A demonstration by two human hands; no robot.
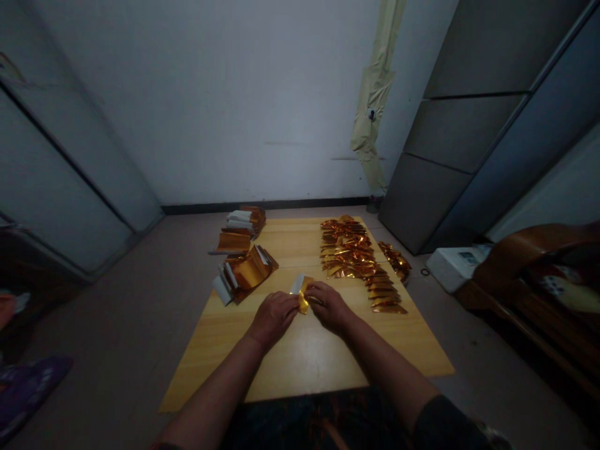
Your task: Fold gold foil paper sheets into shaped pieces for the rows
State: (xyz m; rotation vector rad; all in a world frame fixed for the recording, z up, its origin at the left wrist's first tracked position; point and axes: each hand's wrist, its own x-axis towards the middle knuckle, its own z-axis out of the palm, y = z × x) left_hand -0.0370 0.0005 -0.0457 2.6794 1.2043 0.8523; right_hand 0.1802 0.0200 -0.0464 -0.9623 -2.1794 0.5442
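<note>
Between my two hands is a sheet of gold foil paper, partly folded, with a whitish part showing at its upper left. My left hand grips its left side with closed fingers. From the right, my right hand pinches the same sheet near its upper edge. Both hands are over the middle of the wooden table. Stacks of gold paper sheets with white backs lie beyond my left hand. Rows of folded gold foil pieces lie beyond my right hand, overlapping one another.
More gold and white sheets sit at the table's far left corner. Past the right edge is another heap of folded foil. A grey refrigerator-like cabinet, a white box and a wooden chair stand to the right.
</note>
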